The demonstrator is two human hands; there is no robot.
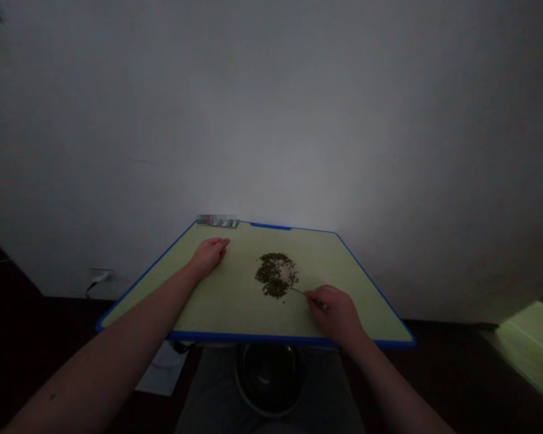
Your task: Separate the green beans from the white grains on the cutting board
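Observation:
My right hand is closed round the handle of a thin metal utensil. The utensil's tip reaches the lower right edge of a pile of small dark green grains, and the shape of its end is too small to tell. Pale grains lie among the green ones, mostly on the pile's right side. To the left of the pile, my left hand rests on the light green tabletop with its fingers curled in. Nothing shows in it.
A small patterned strip lies at the table's back left corner, against the grey wall. Below the front edge, a round metal bowl sits at my lap. A blue rim borders the tabletop. A white cable hangs at the left wall.

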